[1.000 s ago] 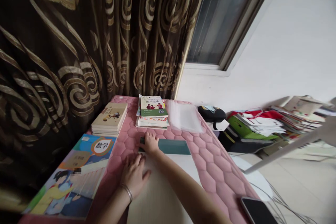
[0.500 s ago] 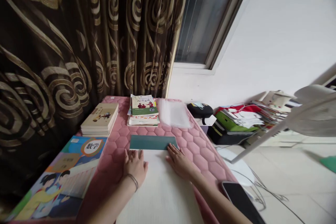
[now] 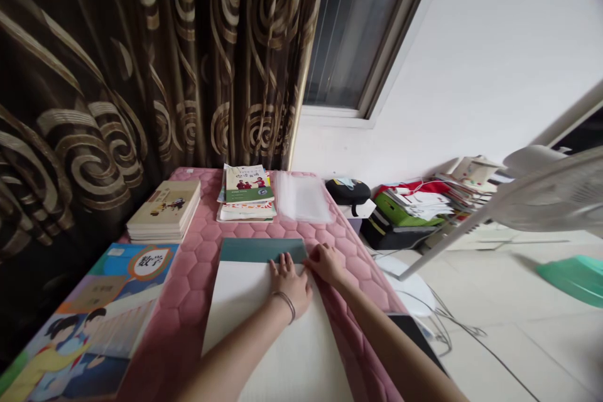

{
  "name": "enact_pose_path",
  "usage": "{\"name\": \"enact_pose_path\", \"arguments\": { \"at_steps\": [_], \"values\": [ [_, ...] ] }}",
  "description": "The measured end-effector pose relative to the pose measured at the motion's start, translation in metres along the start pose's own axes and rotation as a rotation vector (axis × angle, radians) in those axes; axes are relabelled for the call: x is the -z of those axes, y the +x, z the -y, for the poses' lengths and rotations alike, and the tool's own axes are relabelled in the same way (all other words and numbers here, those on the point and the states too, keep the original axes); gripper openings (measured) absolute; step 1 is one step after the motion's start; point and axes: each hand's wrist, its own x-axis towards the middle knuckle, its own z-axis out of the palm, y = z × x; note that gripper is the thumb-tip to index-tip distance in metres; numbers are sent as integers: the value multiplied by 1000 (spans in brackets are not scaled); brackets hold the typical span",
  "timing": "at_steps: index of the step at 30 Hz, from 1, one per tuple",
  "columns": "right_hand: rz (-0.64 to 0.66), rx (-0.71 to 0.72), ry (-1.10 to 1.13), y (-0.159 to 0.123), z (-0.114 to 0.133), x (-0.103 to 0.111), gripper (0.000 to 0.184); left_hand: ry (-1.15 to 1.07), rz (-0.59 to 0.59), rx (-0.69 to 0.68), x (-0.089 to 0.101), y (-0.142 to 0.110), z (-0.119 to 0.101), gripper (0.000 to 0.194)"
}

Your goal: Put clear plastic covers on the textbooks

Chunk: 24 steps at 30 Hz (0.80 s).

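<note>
A long white sheet, perhaps an opened book, lies on the pink padded table cover with a teal strip across its far end. Pressed flat near the strip's right part is my left hand, fingers spread, a bracelet at the wrist. At the sheet's right edge, just below the strip's corner, my right hand has its fingers drawn together in a pinch. What they hold, if anything, is too small to make out.
Left stand a blue maths textbook and stacked tan books. Behind lie booklets and clear plastic covers. A black phone-like slab sits under my right forearm. A white fan stands on the floor at right.
My left hand has moved right, from the sheet's left edge to near its right edge. My right hand has gone from lying flat to pinching at that edge. The view has shifted slightly.
</note>
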Motion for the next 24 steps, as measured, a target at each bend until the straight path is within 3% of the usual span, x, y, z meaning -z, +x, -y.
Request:
{"name": "enact_pose_path", "arguments": {
  "at_steps": [11,16,21,24],
  "values": [
    [-9,-89,-32,60,9,-4,35,-36,-23,7,-5,-2,4,53],
    [5,-83,-46,42,6,-5,34,-32,-41,12,-8,-1,6,54],
    [66,12,-31,15,-8,-3,31,-26,-53,10,-8,-1,4,54],
    [65,8,-7,14,-11,-3,30,-29,-49,13,-7,-1,3,55]
  ]
}}
